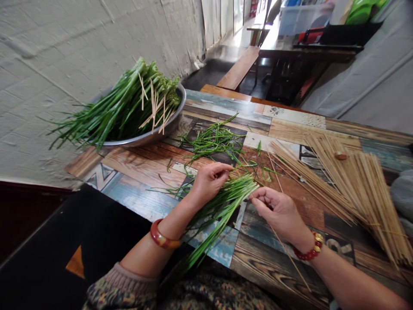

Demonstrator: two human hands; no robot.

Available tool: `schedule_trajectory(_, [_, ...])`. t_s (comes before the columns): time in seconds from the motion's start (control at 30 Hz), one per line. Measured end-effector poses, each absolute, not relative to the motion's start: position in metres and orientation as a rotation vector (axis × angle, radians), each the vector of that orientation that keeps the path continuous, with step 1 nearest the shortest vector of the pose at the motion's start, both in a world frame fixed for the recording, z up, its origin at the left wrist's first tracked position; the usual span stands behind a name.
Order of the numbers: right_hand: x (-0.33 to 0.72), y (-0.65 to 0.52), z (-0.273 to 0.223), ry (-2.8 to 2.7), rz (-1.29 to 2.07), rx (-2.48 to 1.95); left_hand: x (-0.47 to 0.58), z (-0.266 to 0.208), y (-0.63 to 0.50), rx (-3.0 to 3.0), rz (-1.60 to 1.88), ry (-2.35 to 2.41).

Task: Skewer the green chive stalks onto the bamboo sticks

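Observation:
A bundle of garlic chives (pixel 222 206) lies at the table's near edge, its pale cut ends at the right and its leaves hanging toward my lap. My left hand (pixel 211 181) is pinched above the bundle, with a thin green chive strand at its fingertips. At the pale ends, my right hand (pixel 279 211) grips a thin bamboo skewer (pixel 292 259) that slants down under the palm toward me. Its tip is hidden by the fingers. Loose chive scraps (pixel 216 140) are scattered just beyond my hands.
A metal bowl (pixel 179 116) at the back left is heaped with chives (pixel 119 103) on bamboo skewers. Many bare skewers (pixel 358 189) fan across the table's right side. Behind stand a wooden bench (pixel 240 66) and another table with a clear plastic bin (pixel 305 19).

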State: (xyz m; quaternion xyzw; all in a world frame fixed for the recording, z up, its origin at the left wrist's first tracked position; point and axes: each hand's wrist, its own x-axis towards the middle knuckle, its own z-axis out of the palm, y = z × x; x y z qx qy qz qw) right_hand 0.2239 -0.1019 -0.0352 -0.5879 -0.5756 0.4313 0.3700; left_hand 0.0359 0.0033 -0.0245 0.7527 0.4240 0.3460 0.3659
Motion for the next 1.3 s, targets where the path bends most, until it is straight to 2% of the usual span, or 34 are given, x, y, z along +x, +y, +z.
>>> schedule_trajectory(0.47, [0.222, -0.101, -0.031, -1.452, 1.147, -1.497, 0.031, -0.025, 0.004, 2.257, 0.851, 0.946])
schedule_trajectory(0.73, [0.223, -0.104, -0.034, -1.495, 1.12, -1.515, 0.03, -0.013, -0.006, 2.449, 0.685, 0.847])
schedule_trajectory(1.03, [0.222, -0.105, -0.034, -1.496, 1.164, -1.487, -0.01, -0.006, 0.033, 2.253, 0.897, 1.376])
schedule_trajectory(1.3, [0.221, -0.105, -0.037, -1.493, 1.173, -1.482, -0.02, -0.017, 0.064, 2.433, 0.642, 1.617])
